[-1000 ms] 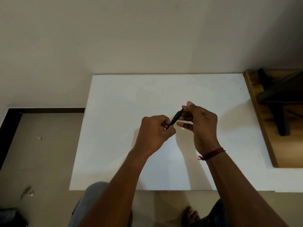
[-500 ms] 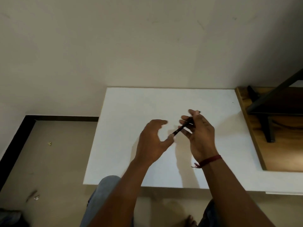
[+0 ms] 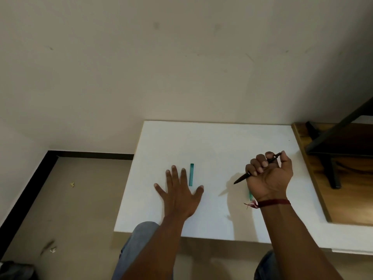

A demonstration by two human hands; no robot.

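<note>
Quick read on this one. Right hand (image 3: 269, 178) is fisted round a black pen (image 3: 241, 179). All the fingers are curled over the barrel, the thumb sits up by the top end, and the tip sticks out below the fist. The pen is held up off the white table (image 3: 222, 142), not writing on it (its shadow falls a bit apart from the tip).

Left hand (image 3: 179, 195) lies flat on the table, palm down w/ fingers spread, holding nothing.

The bit that matters imo: a teal strip (image 3: 191, 174) lies flat just beside the left index finger, in the gap btw that finger and the thumb. Can't tell if the finger actually touches it. Its long axis runs straight away from the person, near end toward them and far end toward the wall. The pen runs on a diagonal, tip pointing down and left toward that strip, so the strip is off to the left of the right hand and well apart from it. The left hand is way nearer to the strip. If the pen is meant to get there, the right hand prob has to travel left across the table.

A second teal bit (image 3: 250, 196) peeks out under the right wrist, mostly hidden.

Brands/writing: nothing readable on the pen or the strip, too small tbh.
</note>
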